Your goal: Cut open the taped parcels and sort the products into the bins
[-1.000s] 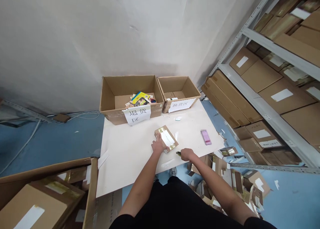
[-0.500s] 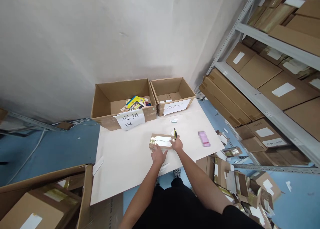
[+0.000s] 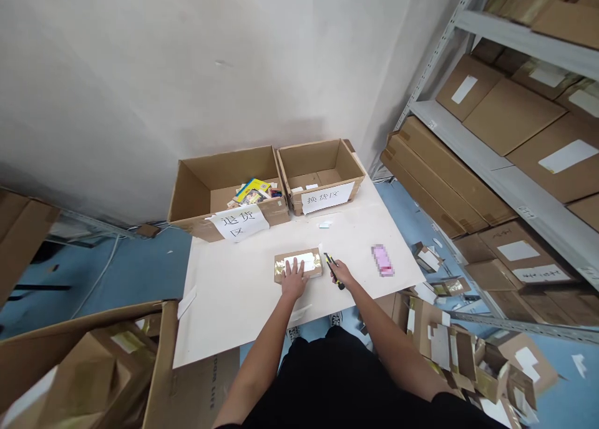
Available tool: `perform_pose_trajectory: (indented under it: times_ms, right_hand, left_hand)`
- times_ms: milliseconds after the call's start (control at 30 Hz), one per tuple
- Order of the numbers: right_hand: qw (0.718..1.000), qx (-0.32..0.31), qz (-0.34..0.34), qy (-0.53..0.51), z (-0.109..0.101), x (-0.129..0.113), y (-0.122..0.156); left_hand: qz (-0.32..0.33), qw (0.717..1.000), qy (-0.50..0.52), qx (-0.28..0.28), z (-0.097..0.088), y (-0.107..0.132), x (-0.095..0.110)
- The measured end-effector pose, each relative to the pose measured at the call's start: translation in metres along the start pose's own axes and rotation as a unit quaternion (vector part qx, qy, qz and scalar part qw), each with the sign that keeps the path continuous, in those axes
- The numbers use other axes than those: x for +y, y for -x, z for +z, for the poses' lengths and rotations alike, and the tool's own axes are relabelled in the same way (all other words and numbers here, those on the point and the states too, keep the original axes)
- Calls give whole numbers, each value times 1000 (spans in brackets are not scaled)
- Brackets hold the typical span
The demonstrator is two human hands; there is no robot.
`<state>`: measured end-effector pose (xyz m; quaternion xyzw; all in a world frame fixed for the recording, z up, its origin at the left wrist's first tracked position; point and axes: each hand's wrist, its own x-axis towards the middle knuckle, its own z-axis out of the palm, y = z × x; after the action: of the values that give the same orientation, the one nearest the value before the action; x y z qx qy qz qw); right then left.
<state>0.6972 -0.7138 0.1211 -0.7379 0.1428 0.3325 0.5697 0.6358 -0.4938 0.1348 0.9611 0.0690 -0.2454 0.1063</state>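
Hands, two and both bare, sit near the frame's centre: the left hand [image 3: 294,281] lies open, fingers spread, on one small brown cardboard parcel [image 3: 311,265] with a white label and shiny tape, while the right hand [image 3: 340,275] is curled closed around one black-and-yellow box cutter [image 3: 331,266], just beside the parcel's right end. Two open brown cardboard cartons, a wider left carton [image 3: 243,167] and a smaller right carton [image 3: 313,157], stand side by side above them; the left holds a yellow printed item [image 3: 253,190] among others too jumbled to count. One pink pixelated object [image 3: 382,260] lies right of the hands. All rest on a white tabletop [image 3: 234,279], over a blue floor [image 3: 126,266], before a pale grey wall [image 3: 187,60]. Grey metal shelving [image 3: 515,37] with boxes fills the upper right; discarded cardboard [image 3: 440,348] heaps up lower right. Handwritten white paper signs read 退货区 on the left carton and 换货区 on the right; printing at lower left shows "LIFE".
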Motion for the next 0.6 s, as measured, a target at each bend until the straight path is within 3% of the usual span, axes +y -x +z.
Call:
perform_pose_trajectory:
  times_ms: [167, 333, 600]
  right_hand:
    - [996, -12, -16, 87, 6, -8, -9]
    - [989, 0, -15, 149, 8, -11, -1]
    - [979, -22, -28, 201, -2, 17, 20]
  left_hand:
    - [-7, 1000, -17, 6, 0, 0, 0]
    - [-11, 1000, -25, 12, -1, 0, 3]
    - [-19, 999, -32, 15, -2, 1, 7]
